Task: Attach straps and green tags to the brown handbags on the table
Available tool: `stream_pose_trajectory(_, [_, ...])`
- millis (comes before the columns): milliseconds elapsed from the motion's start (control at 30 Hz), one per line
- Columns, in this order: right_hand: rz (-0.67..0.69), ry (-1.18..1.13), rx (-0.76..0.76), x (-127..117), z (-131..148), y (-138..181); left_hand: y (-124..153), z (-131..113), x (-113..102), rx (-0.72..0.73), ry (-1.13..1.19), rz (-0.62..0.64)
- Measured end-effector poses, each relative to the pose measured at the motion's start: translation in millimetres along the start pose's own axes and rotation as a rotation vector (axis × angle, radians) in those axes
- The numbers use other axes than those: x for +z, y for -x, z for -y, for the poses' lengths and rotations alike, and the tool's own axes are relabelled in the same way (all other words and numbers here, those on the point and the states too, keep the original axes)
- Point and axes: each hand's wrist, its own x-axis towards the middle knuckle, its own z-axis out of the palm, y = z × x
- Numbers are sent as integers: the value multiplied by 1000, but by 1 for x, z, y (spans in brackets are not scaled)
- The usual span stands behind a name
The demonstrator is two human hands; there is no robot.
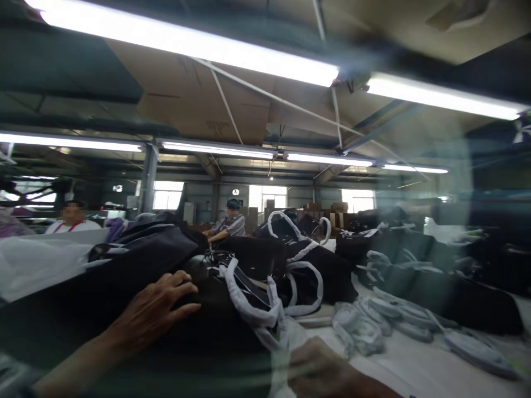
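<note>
My left hand (160, 304) lies on a black bag (207, 326), fingers stretched out and slightly apart. White-wrapped handles (249, 304) stand up from the bag to the right of that hand. Low in the middle, my right hand (319, 367) is blurred, its fingers curled in. A whitish strip hangs beside it; whether the fingers grip it or something else is hidden. Several grey-white wrapped coils (360, 326) lie on the pale table (390, 367) just beyond the right hand.
More black bags with white-wrapped handles (305, 287) are heaped ahead and to the right. White sheeting (41, 260) lies at the left. One person (230, 221) works behind the pile, another person (73, 224) is farther left. Tube lights (186, 41) hang overhead.
</note>
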Motion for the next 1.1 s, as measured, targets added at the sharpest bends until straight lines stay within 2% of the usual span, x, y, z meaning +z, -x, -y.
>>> stream_pose_trajectory(67, [-16,7,-5,7,22,-8,2,-11,-4,-72,39,63])
stream_pose_trajectory(167, [-84,19,-24,19,45,-29,11,-30,-9,-132,29,57])
stream_pose_trajectory(300, [-155,54,-55,39,56,-52,43,-60,-9,0,-48,-60])
stream_pose_trajectory(400, [-234,288,-181,56,56,-61,67,-74,-5,144,-95,-180])
stream_pose_trajectory(500, [-302,483,-295,64,53,-73,78,-69,-3,158,-134,-227])
stream_pose_trajectory(567, [-349,583,-306,63,51,-84,78,-56,-5,81,-154,-166])
stream_pose_trajectory(667, [-470,723,-274,58,46,-100,67,-39,-9,-36,-240,-63])
stream_pose_trajectory(733, [-530,766,-202,55,40,-109,57,-40,-6,-1,-339,-130])
stream_pose_trajectory(833, [-527,700,-99,53,31,-121,40,-61,9,208,-339,-245])
stream_pose_trajectory(933, [-420,529,-51,43,24,-134,30,-78,37,320,-219,-168])
stream_pose_trajectory(1000, [-367,453,-38,31,22,-145,28,-74,58,316,-219,-112])
stream_pose_trajectory(1100, [-421,409,-31,5,21,-167,34,-51,90,296,-276,-126])
